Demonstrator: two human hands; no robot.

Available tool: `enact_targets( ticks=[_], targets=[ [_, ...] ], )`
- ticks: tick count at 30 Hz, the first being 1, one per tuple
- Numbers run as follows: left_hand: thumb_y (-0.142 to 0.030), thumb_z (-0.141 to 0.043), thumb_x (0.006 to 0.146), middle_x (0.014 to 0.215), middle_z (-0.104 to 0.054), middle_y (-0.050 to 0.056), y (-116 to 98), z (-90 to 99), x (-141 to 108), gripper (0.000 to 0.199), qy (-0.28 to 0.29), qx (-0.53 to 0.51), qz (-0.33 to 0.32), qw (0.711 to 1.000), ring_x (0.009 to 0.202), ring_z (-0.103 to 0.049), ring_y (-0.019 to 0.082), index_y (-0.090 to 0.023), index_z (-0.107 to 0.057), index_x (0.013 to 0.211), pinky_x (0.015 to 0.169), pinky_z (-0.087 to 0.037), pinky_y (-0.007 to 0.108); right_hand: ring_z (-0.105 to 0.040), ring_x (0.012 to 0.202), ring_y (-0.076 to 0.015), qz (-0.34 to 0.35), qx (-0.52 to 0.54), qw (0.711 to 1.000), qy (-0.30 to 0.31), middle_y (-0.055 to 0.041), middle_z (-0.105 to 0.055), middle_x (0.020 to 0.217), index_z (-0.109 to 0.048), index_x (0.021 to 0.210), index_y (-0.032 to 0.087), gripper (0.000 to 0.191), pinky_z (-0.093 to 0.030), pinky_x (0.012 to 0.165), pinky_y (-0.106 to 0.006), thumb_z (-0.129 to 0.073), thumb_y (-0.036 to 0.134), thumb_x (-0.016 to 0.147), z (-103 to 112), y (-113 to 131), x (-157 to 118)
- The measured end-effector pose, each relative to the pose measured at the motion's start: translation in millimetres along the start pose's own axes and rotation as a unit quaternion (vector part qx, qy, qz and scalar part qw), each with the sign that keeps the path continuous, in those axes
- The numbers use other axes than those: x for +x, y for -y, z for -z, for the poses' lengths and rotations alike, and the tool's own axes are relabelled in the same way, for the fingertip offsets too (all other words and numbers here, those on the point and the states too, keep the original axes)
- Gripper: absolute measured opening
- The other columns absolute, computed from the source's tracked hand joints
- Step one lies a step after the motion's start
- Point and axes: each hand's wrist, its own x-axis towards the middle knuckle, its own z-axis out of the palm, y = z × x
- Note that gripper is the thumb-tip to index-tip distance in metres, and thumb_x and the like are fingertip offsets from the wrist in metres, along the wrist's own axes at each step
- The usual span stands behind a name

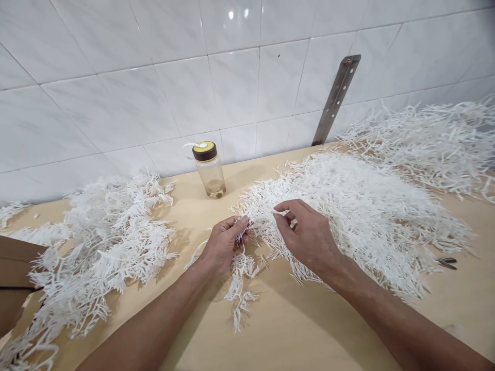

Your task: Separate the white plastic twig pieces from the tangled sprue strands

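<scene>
My left hand [224, 245] is closed around a white plastic sprig [243, 270], thumb pressed on top. The sprig's feathery, branching end hangs below that hand onto the table. Just to the right, my right hand [305, 234] hovers over a broad pile of thin white plastic pieces [359, 206]. Its thumb and index fingertips are drawn close in a pinch. Whatever lies between them, if anything, is too small to make out. The near edge of the pile reaches up to my left hand.
Bushy white sprigs [112, 242] are heaped at left beside a cardboard box [19, 278]. A clear bottle [211, 172] stands near the tiled wall. Long white strands [433, 144] lie back right, near a leaning metal bar [336, 100]. A dark metal tool [447, 263] pokes from the pile.
</scene>
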Motion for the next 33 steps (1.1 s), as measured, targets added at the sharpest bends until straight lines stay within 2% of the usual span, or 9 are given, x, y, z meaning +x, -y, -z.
enact_targets(
  ticks=[4,7,11,16,19,25,33],
  targets=[
    [-0.052,-0.078,0.069,0.058,-0.051,-0.003,0,-1.3,0,0.04,-0.014,0.013,-0.001,1.0,0.047,-0.038,0.005,-0.016,-0.061,0.072,0.043,-0.022,0.019,-0.059,0.063,-0.0121,0.0,0.07,0.997,0.04,-0.0056,-0.066,0.089,-0.06,0.095,0.018,0.008,-0.049,0.055,-0.025,-0.054,0.022,0.092,-8,11,-9],
    [-0.054,-0.078,0.069,0.054,-0.049,-0.003,1,-3.5,-1,0.042,-0.019,0.042,-0.003,0.999,0.045,-0.035,0.005,-0.015,-0.062,0.07,0.043,-0.023,0.019,-0.061,0.063,-0.0134,-0.074,0.113,0.988,0.077,-0.0055,-0.067,0.085,-0.06,0.097,0.017,0.013,-0.049,0.051,-0.025,-0.058,0.028,0.09,-15,15,-13],
    [-0.053,-0.077,0.07,0.054,-0.05,-0.002,2,-5.6,-3,0.041,-0.003,0.07,-0.023,0.997,0.046,-0.037,0.005,-0.015,-0.063,0.068,0.044,-0.025,0.02,-0.057,0.051,-0.0116,-0.193,0.213,0.945,0.157,-0.0027,-0.066,0.073,-0.063,0.096,0.016,0.023,-0.047,0.041,-0.023,-0.056,0.038,0.091,-18,15,-13],
    [-0.054,-0.074,0.074,0.055,-0.052,-0.002,1,-4.7,-4,0.04,0.008,0.06,-0.019,0.998,0.047,-0.039,0.006,-0.015,-0.064,0.072,0.044,-0.026,0.019,-0.049,0.04,-0.0079,-0.265,0.278,0.902,0.198,0.0023,-0.058,0.062,-0.06,0.078,0.017,0.026,-0.045,0.036,-0.021,-0.059,0.041,0.088,-15,19,-8],
    [-0.054,-0.073,0.074,0.055,-0.053,-0.001,-2,-2.9,-4,0.041,0.023,0.047,-0.003,0.999,0.046,-0.039,0.006,-0.015,-0.062,0.069,0.044,-0.026,0.019,-0.052,0.041,-0.0074,-0.273,0.289,0.893,0.213,0.0026,-0.059,0.064,-0.059,0.078,0.017,0.024,-0.045,0.038,-0.02,-0.059,0.04,0.088,-11,20,-5],
    [-0.049,-0.079,0.069,0.059,-0.056,0.0,-6,-0.2,-4,0.039,0.077,0.058,0.024,0.995,0.048,-0.045,0.007,-0.015,-0.059,0.066,0.047,-0.031,0.02,-0.053,0.039,-0.0082,-0.273,0.286,0.894,0.211,0.0033,-0.058,0.061,-0.058,0.079,0.018,0.026,-0.044,0.041,-0.022,-0.059,0.042,0.088,-5,14,-3],
    [-0.049,-0.078,0.069,0.058,-0.057,0.0,-5,-0.2,-4,0.039,0.066,0.078,0.021,0.995,0.049,-0.045,0.007,-0.015,-0.059,0.065,0.049,-0.029,0.021,-0.053,0.039,-0.0086,-0.273,0.273,0.899,0.208,0.0046,-0.056,0.059,-0.057,0.076,0.018,0.025,-0.044,0.042,-0.023,-0.059,0.041,0.088,-4,12,-2]
  ],
)
